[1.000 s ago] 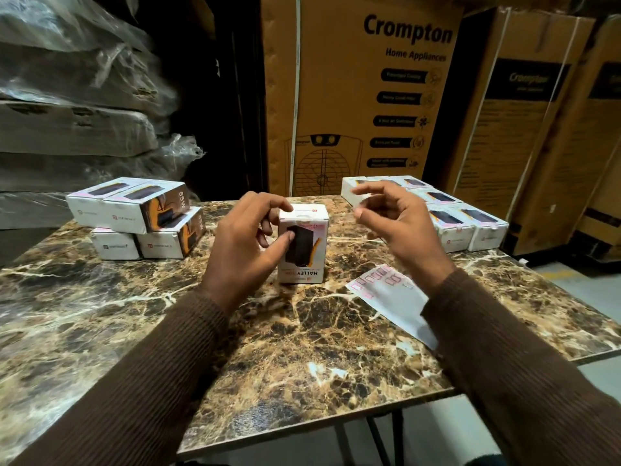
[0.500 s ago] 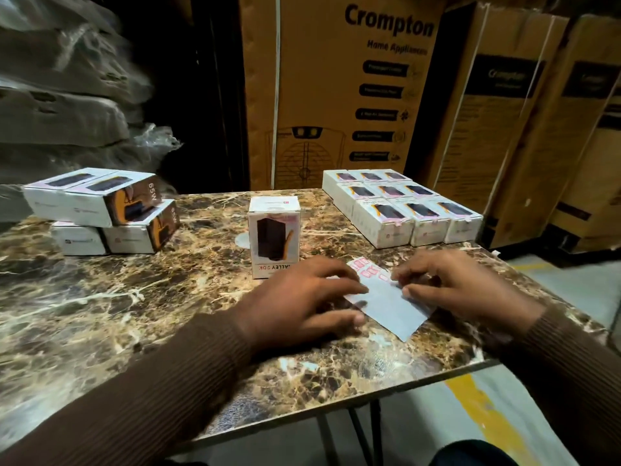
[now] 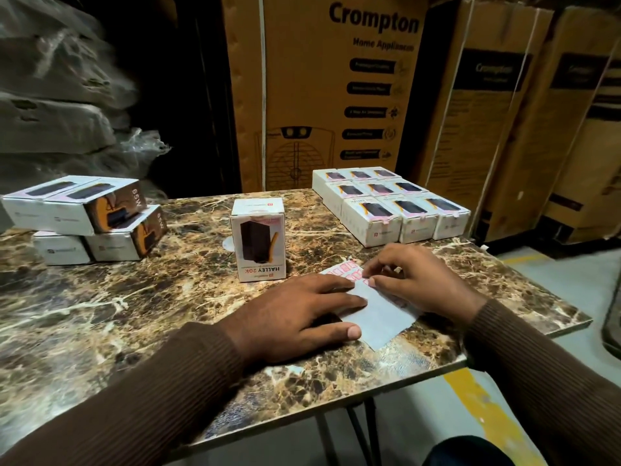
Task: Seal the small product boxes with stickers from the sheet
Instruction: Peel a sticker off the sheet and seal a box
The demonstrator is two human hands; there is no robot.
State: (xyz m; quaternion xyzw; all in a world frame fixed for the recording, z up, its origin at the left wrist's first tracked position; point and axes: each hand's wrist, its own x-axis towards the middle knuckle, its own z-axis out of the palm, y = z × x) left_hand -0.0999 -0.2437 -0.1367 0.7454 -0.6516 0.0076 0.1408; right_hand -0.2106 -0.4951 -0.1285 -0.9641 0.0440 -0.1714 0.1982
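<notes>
Hidden: I could not see the near right part of the sticker sheet (image 3: 376,311), which lay under my right hand (image 3: 420,280); my left hand (image 3: 295,314) covered its left edge. The stickers at the sheet's far end were pink blurs, their print unreadable.
Cut off: the stack of boxes (image 3: 84,216) at the table's left ran to the frame edge; the Crompton carton (image 3: 322,89) behind was cropped at the top.
Left hand: it lay flat, fingers straight, pressing the sheet to the marble table (image 3: 100,314).
Right hand: its thumb and forefinger were curled at the sheet's far stickers, pinching there; I could not tell whether a sticker had lifted.
Change: a second before, my left hand gripped the upright box (image 3: 258,240) and my right hovered beside it; half a second before, both hands had already come down on the sheet. The box stood where I left it, and my right fingers had closed further onto the stickers.
Box: it stood apart from both hands, mid-table, long axis vertical, printed face toward me, its lettering upside down.
Sheet: its long axis ran from far left to near right, sticker end away from me.
Grid of boxes (image 3: 389,203): far right of the table, lying flat in rows.
</notes>
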